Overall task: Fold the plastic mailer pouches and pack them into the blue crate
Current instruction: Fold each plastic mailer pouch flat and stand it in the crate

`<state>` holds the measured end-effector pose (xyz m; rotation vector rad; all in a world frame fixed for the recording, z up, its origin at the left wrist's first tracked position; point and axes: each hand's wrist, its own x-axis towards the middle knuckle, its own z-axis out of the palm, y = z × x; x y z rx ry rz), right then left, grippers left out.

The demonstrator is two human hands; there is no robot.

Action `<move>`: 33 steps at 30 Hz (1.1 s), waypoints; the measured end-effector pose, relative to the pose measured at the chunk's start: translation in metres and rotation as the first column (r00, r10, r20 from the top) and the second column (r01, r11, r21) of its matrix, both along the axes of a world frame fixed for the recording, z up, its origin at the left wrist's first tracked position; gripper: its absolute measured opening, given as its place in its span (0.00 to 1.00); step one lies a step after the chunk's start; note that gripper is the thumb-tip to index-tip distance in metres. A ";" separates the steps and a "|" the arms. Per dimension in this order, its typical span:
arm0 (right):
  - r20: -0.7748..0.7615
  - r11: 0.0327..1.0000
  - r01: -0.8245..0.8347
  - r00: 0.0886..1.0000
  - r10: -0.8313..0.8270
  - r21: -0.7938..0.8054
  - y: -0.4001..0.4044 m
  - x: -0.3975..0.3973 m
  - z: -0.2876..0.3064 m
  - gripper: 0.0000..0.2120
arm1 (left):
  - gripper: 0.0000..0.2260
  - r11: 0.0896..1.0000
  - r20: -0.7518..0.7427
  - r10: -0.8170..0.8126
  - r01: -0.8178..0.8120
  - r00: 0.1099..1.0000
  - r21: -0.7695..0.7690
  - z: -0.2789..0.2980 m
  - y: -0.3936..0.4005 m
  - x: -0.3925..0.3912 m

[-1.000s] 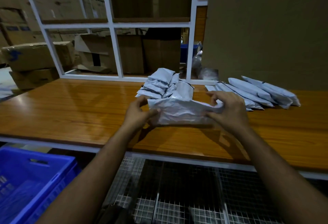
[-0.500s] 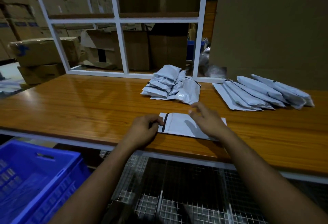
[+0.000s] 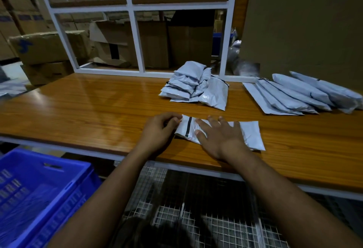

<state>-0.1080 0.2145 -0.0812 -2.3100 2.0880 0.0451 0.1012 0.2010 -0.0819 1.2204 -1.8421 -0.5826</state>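
Note:
A white mailer pouch (image 3: 250, 135) with a black strip near its left end lies flat on the wooden table (image 3: 88, 110), close to the front edge. My left hand (image 3: 159, 131) pinches the pouch's left end with curled fingers. My right hand (image 3: 221, 136) lies flat on the pouch, fingers spread and straight, pressing it down. A heap of folded pouches (image 3: 188, 86) sits behind. A row of unfolded pouches (image 3: 294, 94) lies at the right. The blue crate (image 3: 45, 194) stands below the table at the lower left.
A white frame (image 3: 135, 37) rises along the table's back edge, with cardboard boxes (image 3: 47, 47) behind it. A large brown board (image 3: 304, 22) stands at the back right. Wire mesh shelving (image 3: 196, 208) lies under the table in front of me.
The pouch went from being held up in both hands to lying flat on the table. My right hand has spread flat over it, and my left hand stays at its left end.

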 end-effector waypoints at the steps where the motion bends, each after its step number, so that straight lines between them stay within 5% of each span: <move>1: -0.031 1.000 0.002 1.000 -0.002 0.003 0.000 0.002 0.001 0.28 | 0.10 1.000 0.014 0.006 -0.007 1.000 0.011 0.002 -0.001 -0.001; 4: -0.113 1.000 -0.007 0.994 0.008 0.010 0.001 0.006 0.005 0.28 | 0.17 0.997 0.238 -0.018 -0.001 0.971 0.080 0.009 -0.004 -0.010; 9: -0.084 0.999 -0.029 0.996 0.031 0.031 0.001 0.006 0.007 0.28 | 0.21 0.991 0.653 0.016 -0.098 0.757 0.089 0.007 -0.004 -0.020; 16: -0.088 0.998 -0.055 0.994 0.058 0.038 0.000 0.008 0.007 0.28 | 0.22 0.997 0.793 0.008 -0.066 0.609 0.041 0.010 -0.004 -0.025; 24: -0.431 0.970 -0.227 0.886 0.169 -0.087 -0.001 0.025 0.020 0.29 | 0.23 0.997 0.899 0.064 -0.065 0.434 -0.040 0.014 -0.003 -0.032; 26: -0.338 0.970 -0.229 0.922 0.191 -0.078 -0.001 0.023 0.019 0.29 | 0.23 0.997 0.892 0.048 -0.074 0.449 -0.016 0.014 -0.001 -0.032; 29: 0.009 0.977 -0.210 0.978 0.211 -0.040 0.000 0.010 0.011 0.31 | 0.23 0.995 0.826 0.001 -0.087 0.563 0.057 0.013 0.002 -0.031; 33: 0.353 0.994 -0.103 0.932 0.080 0.047 0.009 0.005 0.027 0.24 | 0.23 0.992 0.773 0.002 -0.102 0.634 0.081 0.010 0.003 -0.029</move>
